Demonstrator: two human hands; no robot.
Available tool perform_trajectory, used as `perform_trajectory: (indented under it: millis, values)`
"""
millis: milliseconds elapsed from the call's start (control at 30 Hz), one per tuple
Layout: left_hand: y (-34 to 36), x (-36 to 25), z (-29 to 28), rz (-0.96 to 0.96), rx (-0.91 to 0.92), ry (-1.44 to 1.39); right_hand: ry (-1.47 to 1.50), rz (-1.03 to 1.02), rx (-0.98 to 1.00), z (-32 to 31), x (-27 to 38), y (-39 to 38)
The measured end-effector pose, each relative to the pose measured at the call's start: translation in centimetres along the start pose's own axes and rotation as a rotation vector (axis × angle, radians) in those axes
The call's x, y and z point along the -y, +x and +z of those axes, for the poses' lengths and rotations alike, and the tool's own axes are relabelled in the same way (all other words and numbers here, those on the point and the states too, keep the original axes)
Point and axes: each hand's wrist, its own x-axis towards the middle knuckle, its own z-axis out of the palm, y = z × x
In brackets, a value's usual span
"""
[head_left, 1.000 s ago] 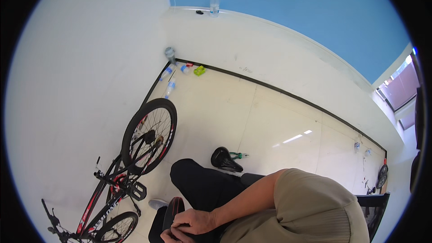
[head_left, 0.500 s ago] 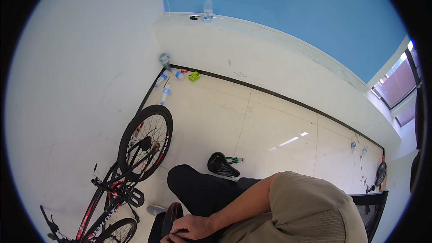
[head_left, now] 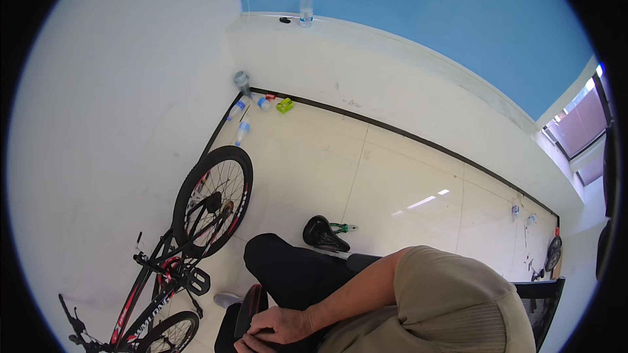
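My right hand (head_left: 282,324) reaches across my lap from a khaki-sleeved arm, at the bottom of the head view. Its fingers curl over a black curved part with a red stripe, likely a bicycle tyre (head_left: 250,304), that stands against my black-trousered knee (head_left: 288,268). Only a sliver of my left hand (head_left: 244,344) shows at the lower edge, pressed against the same dark part, so its grip is unclear. A black bicycle saddle (head_left: 322,234) lies on the tiled floor just beyond my knee, with green-handled pliers (head_left: 344,227) beside it.
A black and red bicycle (head_left: 173,268) leans along the white wall at left, its wheel (head_left: 213,200) nearest me. Several plastic bottles (head_left: 242,132) and a green item (head_left: 284,105) lie in the far corner. A water bottle (head_left: 305,6) stands on the ledge. A small wheel (head_left: 554,253) is at far right.
The view shifted slightly down and back with my head. My hands stay on the dark part in my lap, and nothing on the floor has moved.
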Motion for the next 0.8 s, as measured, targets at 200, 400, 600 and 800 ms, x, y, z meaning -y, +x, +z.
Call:
perform_trajectory:
  millis: [200, 400, 600, 800]
  values:
    - [-0.3, -2.2, -0.2, 0.066, -0.065, -0.107, 0.005, 0.017, -0.027, -0.2, -0.5, -0.4]
    - [-0.2, -1.8, 0.8, 0.011, -0.128, -0.119, -0.036, 0.001, 0.021, -0.1, 0.0, -0.2]
    - [0.1, -1.9, 0.6, 0.043, -0.122, -0.134, -0.209, -0.008, -0.025, -1.1, -0.1, 0.0]
    - [0.1, -0.3, 0.8, 0.153, -0.163, -0.098, -0.193, 0.041, 0.020, -0.2, 0.3, 0.1]
